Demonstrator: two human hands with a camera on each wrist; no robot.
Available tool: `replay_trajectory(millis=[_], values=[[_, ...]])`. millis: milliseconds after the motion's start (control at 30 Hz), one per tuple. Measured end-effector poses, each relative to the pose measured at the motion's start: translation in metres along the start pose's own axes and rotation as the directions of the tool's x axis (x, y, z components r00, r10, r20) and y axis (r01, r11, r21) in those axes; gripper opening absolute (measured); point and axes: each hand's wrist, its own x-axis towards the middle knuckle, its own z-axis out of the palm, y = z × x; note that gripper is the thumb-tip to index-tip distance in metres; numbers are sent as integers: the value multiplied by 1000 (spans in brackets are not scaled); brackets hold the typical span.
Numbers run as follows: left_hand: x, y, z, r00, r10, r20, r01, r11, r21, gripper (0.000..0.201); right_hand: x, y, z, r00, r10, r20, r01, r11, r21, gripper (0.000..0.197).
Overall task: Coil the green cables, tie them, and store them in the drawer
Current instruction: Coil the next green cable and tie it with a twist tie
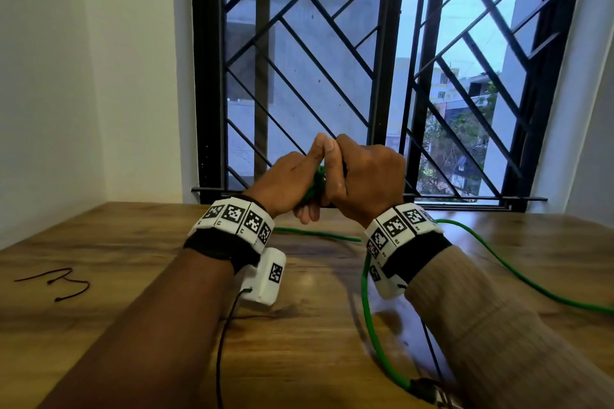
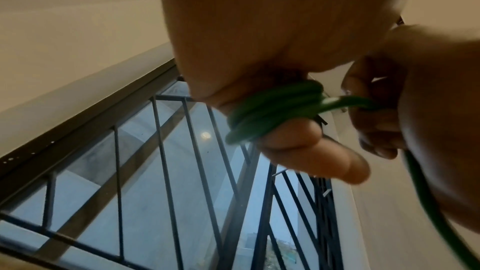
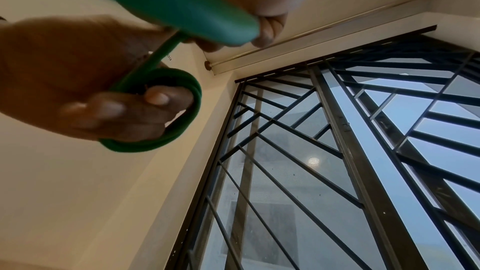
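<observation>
Hands meet above the counter, thumbs touching, raised before the window. The left hand has its fingers curled, and several turns of the cable are wound round them in a small coil; the wrist views show the loops circling the fingers rather than lying beside them. The right hand is closed too, pinching the strand where it leaves the coil, close against the left hand. From the right hand's grip the free length drops past the right wrist and lies on the counter in a long curve toward the near edge, ending at a dark plug by the right sleeve. Another stretch runs across the counter behind the wrists, left to right, then sweeps away toward the right edge of the head view. The coil's loops stand roughly upright between the two hands. A thin dark tie, bent in a few kinks, lies well apart on the left of the counter, untouched.
</observation>
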Motion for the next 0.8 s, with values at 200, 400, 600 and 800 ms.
replay_trajectory(millis=[200,400,600,800], values=[[-1,13,2,977,-129,171,171,951,-259,98,3,6,-3,999,22,-48,-20,999,30,44],[-3,23,4,917,-92,387,277,846,-456,85,3,13,-4,993,80,-85,-76,996,46,40],[-5,21,0,831,-97,548,383,814,-436,88,2,11,-6,996,30,-79,-23,996,82,41],[-6,19,-3,816,-129,563,381,852,-358,98,-2,12,-4,999,3,-45,1,995,99,44]])
